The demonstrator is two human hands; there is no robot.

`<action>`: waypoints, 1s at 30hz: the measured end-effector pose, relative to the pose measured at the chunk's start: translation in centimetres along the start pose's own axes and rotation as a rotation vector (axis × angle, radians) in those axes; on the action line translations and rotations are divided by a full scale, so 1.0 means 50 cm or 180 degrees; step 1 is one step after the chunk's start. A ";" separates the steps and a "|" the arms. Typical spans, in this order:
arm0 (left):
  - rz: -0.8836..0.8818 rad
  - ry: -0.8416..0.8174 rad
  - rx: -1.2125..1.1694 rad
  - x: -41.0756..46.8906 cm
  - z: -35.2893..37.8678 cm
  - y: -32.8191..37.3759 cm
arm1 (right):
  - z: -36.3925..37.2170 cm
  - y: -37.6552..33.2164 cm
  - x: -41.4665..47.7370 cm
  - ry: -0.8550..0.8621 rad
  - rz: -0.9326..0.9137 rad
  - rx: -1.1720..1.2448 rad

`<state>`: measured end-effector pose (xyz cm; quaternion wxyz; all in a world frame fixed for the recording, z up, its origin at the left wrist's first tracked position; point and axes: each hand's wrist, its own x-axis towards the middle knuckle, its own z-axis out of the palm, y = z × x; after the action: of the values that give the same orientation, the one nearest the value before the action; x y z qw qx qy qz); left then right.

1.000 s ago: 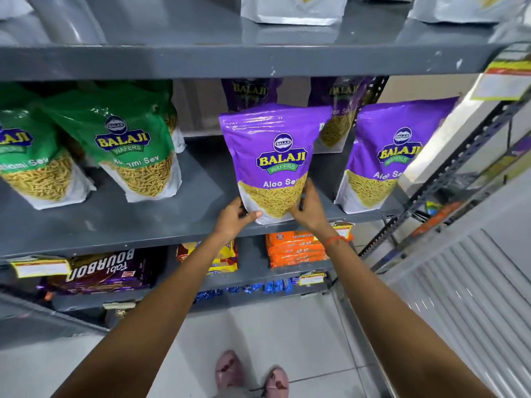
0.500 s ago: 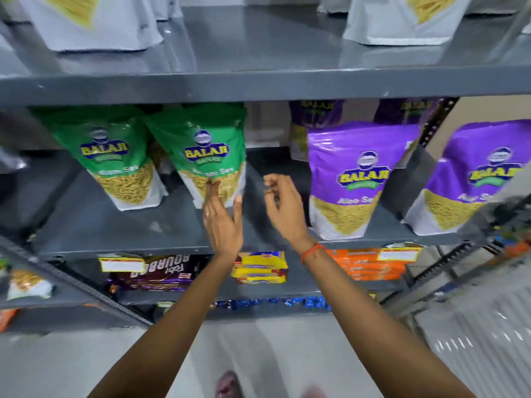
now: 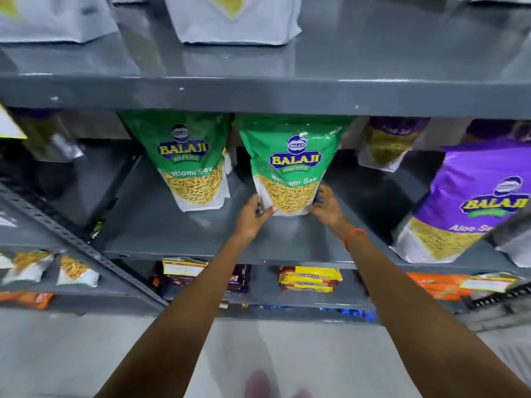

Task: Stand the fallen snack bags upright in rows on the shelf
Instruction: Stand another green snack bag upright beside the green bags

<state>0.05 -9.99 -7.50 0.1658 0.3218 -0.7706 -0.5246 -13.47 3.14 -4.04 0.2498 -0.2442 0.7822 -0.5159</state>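
Observation:
A green Balaji Ratlami Sev bag (image 3: 291, 156) stands upright in the middle of the grey shelf (image 3: 201, 239). My left hand (image 3: 254, 215) grips its lower left corner and my right hand (image 3: 326, 203) grips its lower right corner. A second green bag (image 3: 188, 159) stands upright just to its left, apart from it. A purple Aloo Sev bag (image 3: 471, 202) stands at the right front of the same shelf, and another purple bag (image 3: 388, 142) stands further back.
The upper shelf (image 3: 258, 93) hangs low over the bag tops and carries white bags (image 3: 232, 21). A slanted metal upright (image 3: 86, 248) bounds the left side. Biscuit packs (image 3: 310, 280) lie on the lower shelf. The shelf floor in front of the green bags is bare.
The view shifted left from the purple bags. Both hands left the purple Aloo Sev bag, travelled left, and now hold the right green bag at its base.

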 end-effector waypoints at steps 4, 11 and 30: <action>0.0080 0.0074 -0.0151 -0.037 -0.008 0.002 | -0.006 0.015 -0.029 -0.0005 0.0182 -0.0039; 0.0016 -0.0019 -0.0128 -0.156 -0.001 -0.015 | -0.020 0.041 -0.144 -0.0198 0.0175 -0.0363; -0.0103 -0.0417 -0.0096 -0.194 -0.028 -0.001 | 0.014 0.059 -0.214 0.0793 -0.0221 -0.0417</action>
<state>8.07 -4.50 -6.21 0.1113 0.2966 -0.7665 -0.5586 -5.29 10.50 -5.52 0.1163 -0.2210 0.8303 -0.4983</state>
